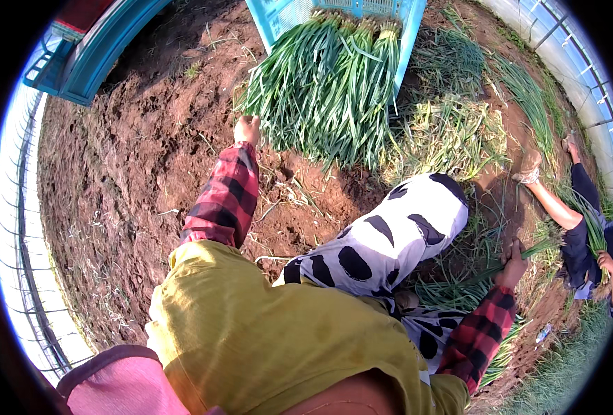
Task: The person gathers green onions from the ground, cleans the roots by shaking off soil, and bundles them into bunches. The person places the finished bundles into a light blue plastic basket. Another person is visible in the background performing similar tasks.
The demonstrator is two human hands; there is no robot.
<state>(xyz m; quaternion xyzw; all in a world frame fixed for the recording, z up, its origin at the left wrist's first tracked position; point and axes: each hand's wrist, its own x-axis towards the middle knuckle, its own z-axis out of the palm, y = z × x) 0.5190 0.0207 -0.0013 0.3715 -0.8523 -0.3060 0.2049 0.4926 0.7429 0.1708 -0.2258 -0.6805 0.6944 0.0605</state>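
Long green leafy stalks, like garlic chives [332, 93], lie in bunches in a light blue plastic crate [412, 46], their leaves spilling over its near side onto the soil. My left hand [247, 129] is at the lower left tips of these leaves, fingers curled; whether it pinches any leaf is unclear. At the right, my right hand [513, 265] is closed around a small bunch of green stalks [540, 248], whose root ends point right. More loose green leaves [452, 293] lie below and left of that hand, beside my bent legs in black-spotted white trousers.
A heap of yellowed leaves [446, 137] lies right of the crate's bunches, with more green stalks [527, 98] beyond. Another person [579, 228] sits at the far right, holding stalks. Another blue crate [91, 62] stands upper left. A plastic bottle [543, 332] lies lower right.
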